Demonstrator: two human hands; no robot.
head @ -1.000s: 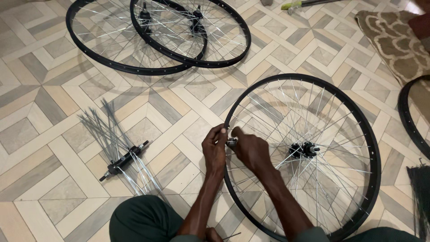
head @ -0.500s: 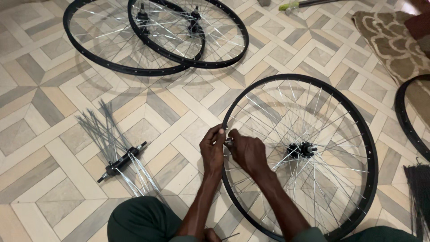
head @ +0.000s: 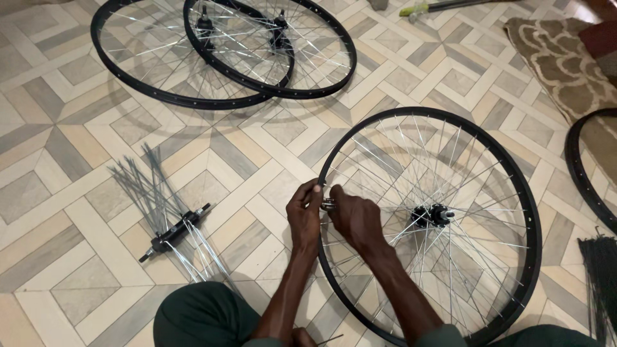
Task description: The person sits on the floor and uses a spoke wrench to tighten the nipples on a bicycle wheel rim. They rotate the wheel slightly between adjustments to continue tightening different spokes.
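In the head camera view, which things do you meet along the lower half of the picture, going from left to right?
Loose hub with spokes → left hand on the black rim → right hand → hub of this wheel → bundle of dark spokes at the right edge.

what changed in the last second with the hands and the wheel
Hardly anything. Both hands stay at the near-left rim of the black wheel on the tiled floor: left hand still pinching the rim, right hand still on a small metal piece beside it. Only the camera view drifts slightly. The loose hub with spokes and two stacked wheels lie unmoved.
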